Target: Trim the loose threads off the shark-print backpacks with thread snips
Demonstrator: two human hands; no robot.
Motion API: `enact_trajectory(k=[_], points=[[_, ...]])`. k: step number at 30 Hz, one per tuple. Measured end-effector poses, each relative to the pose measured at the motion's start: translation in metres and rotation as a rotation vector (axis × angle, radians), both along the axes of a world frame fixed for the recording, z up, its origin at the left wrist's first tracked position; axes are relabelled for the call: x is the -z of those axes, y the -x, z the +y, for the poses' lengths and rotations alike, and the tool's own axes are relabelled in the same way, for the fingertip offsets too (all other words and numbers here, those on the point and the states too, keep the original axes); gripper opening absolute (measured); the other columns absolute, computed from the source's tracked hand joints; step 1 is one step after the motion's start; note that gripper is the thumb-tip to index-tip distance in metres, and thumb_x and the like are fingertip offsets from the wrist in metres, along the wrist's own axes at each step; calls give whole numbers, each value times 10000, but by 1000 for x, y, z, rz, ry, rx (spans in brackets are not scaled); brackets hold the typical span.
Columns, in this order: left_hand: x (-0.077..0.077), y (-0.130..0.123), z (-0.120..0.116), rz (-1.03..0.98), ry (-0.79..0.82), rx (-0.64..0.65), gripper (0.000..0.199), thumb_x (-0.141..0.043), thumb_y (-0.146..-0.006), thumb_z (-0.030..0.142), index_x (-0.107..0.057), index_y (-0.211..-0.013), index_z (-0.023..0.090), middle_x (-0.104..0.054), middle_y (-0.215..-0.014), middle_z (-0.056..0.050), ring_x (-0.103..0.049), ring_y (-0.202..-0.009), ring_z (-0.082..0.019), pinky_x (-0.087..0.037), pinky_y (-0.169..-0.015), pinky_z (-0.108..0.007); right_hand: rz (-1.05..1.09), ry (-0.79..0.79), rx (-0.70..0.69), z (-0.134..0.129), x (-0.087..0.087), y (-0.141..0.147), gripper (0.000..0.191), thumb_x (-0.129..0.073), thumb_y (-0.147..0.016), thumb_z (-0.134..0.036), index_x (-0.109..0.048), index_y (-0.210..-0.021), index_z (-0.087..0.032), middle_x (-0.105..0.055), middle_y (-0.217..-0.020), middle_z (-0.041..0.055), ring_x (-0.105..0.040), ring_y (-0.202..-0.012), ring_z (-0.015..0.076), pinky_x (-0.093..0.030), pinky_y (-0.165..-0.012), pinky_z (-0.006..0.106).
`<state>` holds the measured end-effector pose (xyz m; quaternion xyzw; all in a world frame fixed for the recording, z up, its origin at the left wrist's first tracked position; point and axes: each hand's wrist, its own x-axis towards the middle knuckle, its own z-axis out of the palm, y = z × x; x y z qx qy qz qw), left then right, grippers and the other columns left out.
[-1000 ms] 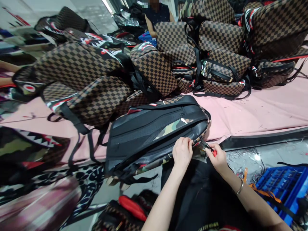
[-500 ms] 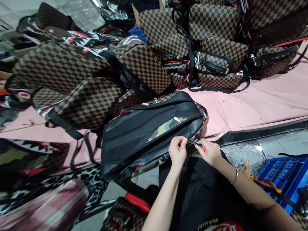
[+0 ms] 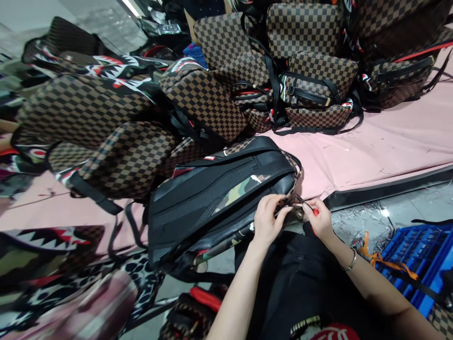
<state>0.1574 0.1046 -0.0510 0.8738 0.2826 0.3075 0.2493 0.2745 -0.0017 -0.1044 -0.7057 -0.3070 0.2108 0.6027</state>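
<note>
A black-backed backpack (image 3: 212,193) with checkered and camouflage panels lies on the pink-covered table, straps facing up. My left hand (image 3: 268,219) is closed on its near right edge, fingers bent over the rim and thumb below. Just to the right, my right hand (image 3: 320,219) is closed around small thread snips (image 3: 307,206) with red on the handle. Their dark blades point left toward the left hand, beside the backpack's corner. Whether a thread lies between the blades is too small to tell.
Several checkered backpacks (image 3: 130,156) and smaller bags (image 3: 314,115) are piled along the back of the pink table (image 3: 399,137). A blue plastic crate (image 3: 410,255) with orange straps stands on the floor at right. Thread scraps litter the floor. More bags sit below at the left.
My right hand has moved slightly right and down with the snips. The left hand has gone from a fingertip pinch to a wider hold on the backpack's edge.
</note>
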Motion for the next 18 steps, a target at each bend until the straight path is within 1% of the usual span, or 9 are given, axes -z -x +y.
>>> enact_trajectory(k=[1, 2, 4, 5, 6, 9, 11, 14, 18], points=[[2, -5, 1, 86, -107, -15, 215, -525, -810, 306, -605, -967, 181, -585, -903, -85, -533, -845, -200, -442, -740, -315, 28, -12, 30, -1, 4, 0, 284, -506, -812, -444, -578, -800, -170, -611, -668, 17, -545, -574, 127, -414, -544, 229], [5, -10, 2, 162, -195, -46, 225, -529, -807, 289, -607, -990, 182, -583, -908, -93, -527, -837, -207, -438, -725, -318, 38, -20, 48, -3, 7, 1, 283, -514, -806, -445, -578, -791, -170, -612, -668, 19, -550, -584, 132, -422, -552, 234], [11, -18, 2, 254, -298, -111, 178, -489, -827, 254, -634, -906, 185, -591, -846, -89, -519, -775, -206, -426, -680, -314, 28, -22, 49, -5, 10, 3, 274, -523, -803, -437, -579, -797, -169, -611, -665, 19, -552, -590, 135, -430, -561, 239], [13, -20, 2, 262, -310, -138, 174, -471, -834, 238, -637, -850, 185, -597, -816, -84, -517, -753, -204, -420, -672, -313, 17, -17, 41, -6, 10, 4, 268, -523, -806, -431, -578, -811, -168, -613, -670, 19, -553, -589, 135, -431, -563, 239], [15, -20, 2, 247, -287, -158, 176, -463, -835, 224, -632, -807, 185, -604, -797, -80, -519, -746, -203, -416, -679, -313, 7, -10, 31, -6, 10, 5, 263, -520, -811, -425, -575, -827, -169, -618, -681, 21, -555, -590, 135, -432, -565, 239], [15, -17, 2, 156, -124, -192, 148, -472, -820, 204, -600, -749, 187, -620, -754, -59, -544, -739, -189, -412, -708, -303, -47, 25, -15, -8, 8, 7, 245, -505, -825, -412, -568, -866, -178, -639, -743, 29, -575, -623, 141, -437, -582, 238], [13, -13, 3, 118, -38, -222, 129, -482, -816, 218, -576, -731, 192, -617, -705, -38, -559, -690, -171, -414, -675, -283, -135, 56, -55, -8, 7, 8, 239, -492, -832, -409, -573, -877, -189, -650, -775, 31, -588, -651, 148, -436, -601, 240], [10, -10, 4, 94, 29, -286, 96, -487, -812, 236, -540, -741, 197, -613, -670, -18, -568, -611, -156, -410, -600, -266, -322, 100, -102, -7, 5, 9, 237, -456, -859, -391, -590, -868, -197, -659, -774, 36, -600, -671, 159, -420, -618, 242], [13, -12, 8, 24, 153, -345, 77, -493, -797, 258, -501, -742, 204, -625, -665, -4, -597, -601, -157, -432, -583, -266, -460, 123, -120, -4, 0, 7, 252, -413, -894, -362, -600, -867, -196, -669, -776, 48, -617, -698, 159, -397, -616, 227]])
